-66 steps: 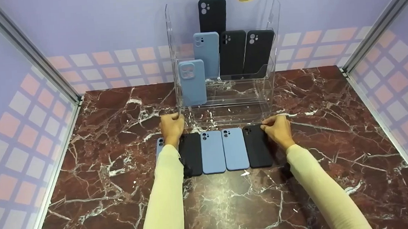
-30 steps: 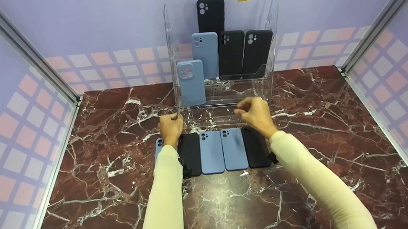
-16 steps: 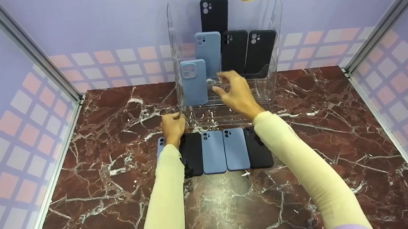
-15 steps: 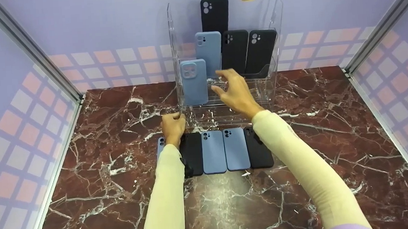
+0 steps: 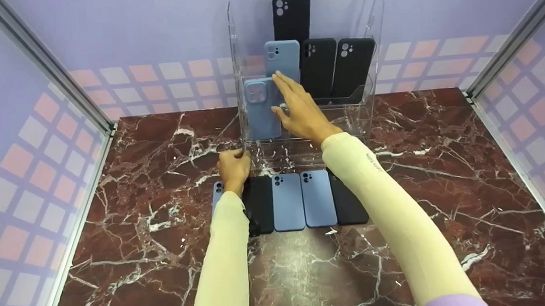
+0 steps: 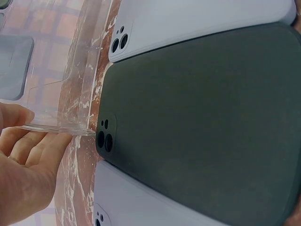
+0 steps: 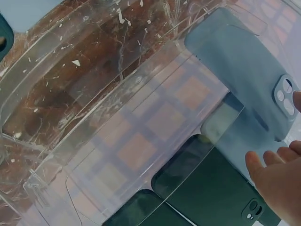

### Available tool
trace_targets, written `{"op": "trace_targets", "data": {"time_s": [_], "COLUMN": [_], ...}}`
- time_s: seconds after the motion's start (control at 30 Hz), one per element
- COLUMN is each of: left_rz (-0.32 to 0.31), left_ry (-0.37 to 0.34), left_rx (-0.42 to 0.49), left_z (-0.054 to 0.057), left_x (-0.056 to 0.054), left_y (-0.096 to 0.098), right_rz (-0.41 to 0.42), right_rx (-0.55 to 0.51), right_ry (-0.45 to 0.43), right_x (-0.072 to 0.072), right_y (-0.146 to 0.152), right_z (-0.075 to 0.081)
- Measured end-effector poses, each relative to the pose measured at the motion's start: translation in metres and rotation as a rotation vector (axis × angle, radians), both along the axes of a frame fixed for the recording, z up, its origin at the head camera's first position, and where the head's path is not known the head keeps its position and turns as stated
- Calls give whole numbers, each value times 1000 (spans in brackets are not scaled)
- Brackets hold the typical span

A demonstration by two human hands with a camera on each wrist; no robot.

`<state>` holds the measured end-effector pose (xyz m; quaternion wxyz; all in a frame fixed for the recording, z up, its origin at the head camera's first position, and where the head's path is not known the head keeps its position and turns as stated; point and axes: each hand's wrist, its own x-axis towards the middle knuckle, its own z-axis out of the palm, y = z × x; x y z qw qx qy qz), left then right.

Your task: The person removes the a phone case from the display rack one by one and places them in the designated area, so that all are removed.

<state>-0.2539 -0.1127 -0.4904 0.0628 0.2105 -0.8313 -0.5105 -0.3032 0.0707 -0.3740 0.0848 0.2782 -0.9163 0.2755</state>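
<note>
A clear tiered display rack (image 5: 233,45) stands at the back of the table. My left hand (image 5: 234,169) grips its left side edge; the left wrist view has the thumb on one face of the clear panel (image 6: 51,101) and fingers on the other. My right hand (image 5: 302,111), fingers fairly straight, is at the right edge of a light blue phone case (image 5: 263,117) leaning in the rack's lower left. The right wrist view shows this case (image 7: 235,56) with fingertips beside its camera cutout; whether they touch it is unclear.
Behind stand another light blue case (image 5: 283,61) and black cases (image 5: 320,68), one on the top tier (image 5: 292,17). Several cases lie in a row before the rack, including blue (image 5: 288,204) and black ones (image 5: 351,205). Patterned walls (image 5: 30,189) enclose the marbled table (image 5: 142,277).
My right hand has moved from the black case at the row's right end, up and left to the light blue case in the rack, its fingers straightening. My left hand keeps its grip on the rack.
</note>
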Motion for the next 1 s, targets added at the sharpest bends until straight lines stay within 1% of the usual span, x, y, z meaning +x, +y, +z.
{"op": "trace_targets", "data": {"time_s": [0.1, 0.17, 0.37, 0.57, 0.77, 0.9, 1.0], "left_rz": [-3, -8, -5, 9, 14, 4, 3], "left_ry": [13, 16, 11, 8, 10, 17, 18], "left_rx": [20, 33, 31, 19, 18, 25, 31], "left_z": [0, 0, 0, 0, -1, -1, -1], "left_x": [1, 1, 0, 0, 1, 0, 1], "left_y": [1, 1, 0, 1, 2, 2, 1], "right_rz": [-10, -12, -4, -52, -81, -74, -67], "right_rx": [10, -4, -143, -264, -351, -386, -406], "right_ry": [-12, 3, 109, 142, 168, 201, 246], "right_x": [-1, -1, -2, 1, 2, 3, 4], "right_y": [-3, -5, -6, -8, -10, -9, -8], "right_z": [3, 4, 4, 3, -2, -4, -6]}}
